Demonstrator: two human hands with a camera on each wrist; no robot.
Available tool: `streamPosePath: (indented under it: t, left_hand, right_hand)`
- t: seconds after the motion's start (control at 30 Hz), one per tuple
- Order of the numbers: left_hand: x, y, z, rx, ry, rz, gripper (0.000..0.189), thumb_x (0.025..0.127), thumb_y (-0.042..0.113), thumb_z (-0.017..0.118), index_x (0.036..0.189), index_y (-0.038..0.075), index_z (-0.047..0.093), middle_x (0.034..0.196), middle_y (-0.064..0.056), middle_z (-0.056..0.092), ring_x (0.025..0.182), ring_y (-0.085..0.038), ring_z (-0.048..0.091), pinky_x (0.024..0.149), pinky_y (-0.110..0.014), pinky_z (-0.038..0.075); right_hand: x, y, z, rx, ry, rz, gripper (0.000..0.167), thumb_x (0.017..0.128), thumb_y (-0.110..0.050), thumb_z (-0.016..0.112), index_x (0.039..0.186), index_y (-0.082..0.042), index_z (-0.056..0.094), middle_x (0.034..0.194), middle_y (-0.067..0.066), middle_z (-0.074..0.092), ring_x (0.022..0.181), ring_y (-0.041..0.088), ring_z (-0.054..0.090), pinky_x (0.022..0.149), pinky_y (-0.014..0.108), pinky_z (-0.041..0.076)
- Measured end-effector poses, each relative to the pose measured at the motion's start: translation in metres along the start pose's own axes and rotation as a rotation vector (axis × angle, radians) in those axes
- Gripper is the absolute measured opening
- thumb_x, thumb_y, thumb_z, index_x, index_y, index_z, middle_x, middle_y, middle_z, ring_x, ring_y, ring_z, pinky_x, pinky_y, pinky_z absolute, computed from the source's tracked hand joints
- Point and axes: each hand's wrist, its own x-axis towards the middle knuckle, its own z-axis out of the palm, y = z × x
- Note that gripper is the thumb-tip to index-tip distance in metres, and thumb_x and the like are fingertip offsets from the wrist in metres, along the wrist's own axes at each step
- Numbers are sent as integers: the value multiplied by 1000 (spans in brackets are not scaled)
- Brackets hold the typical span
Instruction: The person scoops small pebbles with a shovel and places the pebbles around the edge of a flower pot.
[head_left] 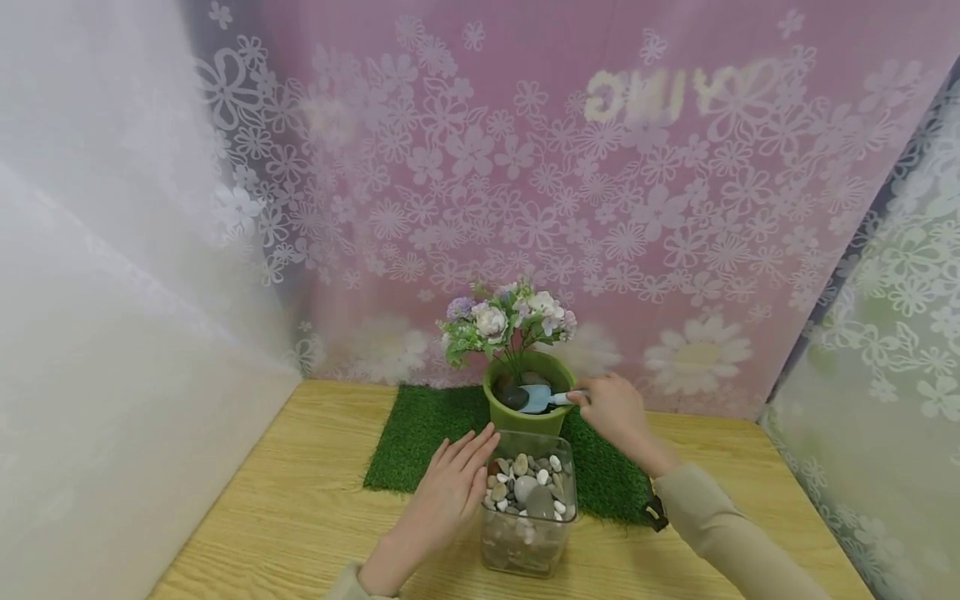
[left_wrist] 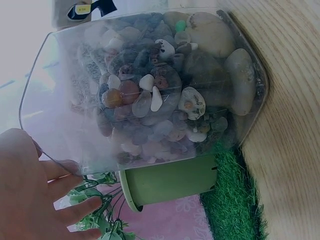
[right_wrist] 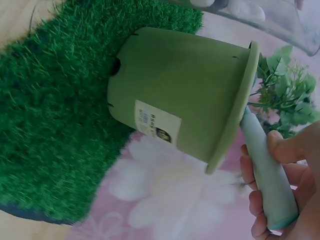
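Note:
My right hand grips the pale handle of a small light-blue garden trowel. The trowel's blade is inside the green flowerpot, beside a dark stone. White and purple flowers with leaves rise from the pot. In the right wrist view, fingers and thumb curl round the trowel handle; the blade is hidden behind the pot's rim. My left hand lies with fingers extended at the left rim of a clear square container full of pebbles.
The pot stands on a green artificial-grass mat on a wood-grain table. The clear container stands just in front of the pot. A pink flowered curtain hangs behind, with pale sheets at both sides. A black strap shows near my right sleeve.

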Motion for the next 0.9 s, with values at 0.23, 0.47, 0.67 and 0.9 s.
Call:
streamPosePath:
  t: [0.23, 0.47, 0.67, 0.9]
  left_hand:
    - [-1, -1, 1, -6, 8, -2, 47, 109, 20, 43, 155, 14, 44, 162, -2, 38, 144, -32, 42, 115, -60, 32]
    - [-1, 0, 1, -5, -4, -4, 47, 110, 21, 42, 156, 15, 42, 163, -1, 37, 145, -30, 41, 116, -59, 32]
    - [-1, 0, 2, -19, -11, -9, 47, 110, 22, 42, 156, 15, 42, 163, -1, 37, 145, -30, 40, 116, -60, 31]
    - [-1, -1, 3, -1, 21, 9, 46, 109, 21, 43, 155, 14, 44, 162, -1, 38, 144, -31, 42, 116, -59, 32]
  right_hand:
    - [4, -16, -9, -135, 78, -83, 21, 91, -30, 76, 81, -11, 77, 66, 1, 64, 57, 20, 50, 55, 37, 48]
    - [5, -21, -20, -203, 135, -154, 46, 89, -24, 77, 52, -16, 52, 49, 0, 38, 48, 18, 36, 46, 31, 31]
    - [8, -19, -34, -253, 94, -159, 27, 86, -25, 80, 65, -13, 68, 54, -1, 47, 52, 21, 44, 52, 36, 42]
    - [11, -10, -58, -166, 26, -103, 16, 85, -23, 81, 80, -8, 77, 71, 6, 68, 67, 28, 55, 63, 44, 51]
